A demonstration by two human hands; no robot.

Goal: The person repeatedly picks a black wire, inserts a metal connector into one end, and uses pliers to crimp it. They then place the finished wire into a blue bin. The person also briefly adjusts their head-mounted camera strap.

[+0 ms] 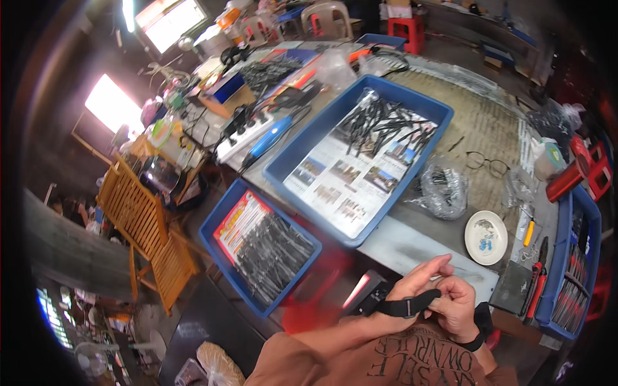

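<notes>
Working close to the chest, a person's left hand (421,275) and right hand (457,305) meet at the workbench (412,241) edge, fingers curled together around something too small to make out, a black wrist strap (407,306) just beside them, near a small white plate (486,237)

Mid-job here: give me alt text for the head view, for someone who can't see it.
The person's left hand and right hand meet at the near edge of a cluttered workbench, fingers pinched together over something too small to make out. Beyond them sit a large blue tray of thin black parts on printed paper, and a small white plate.
</notes>
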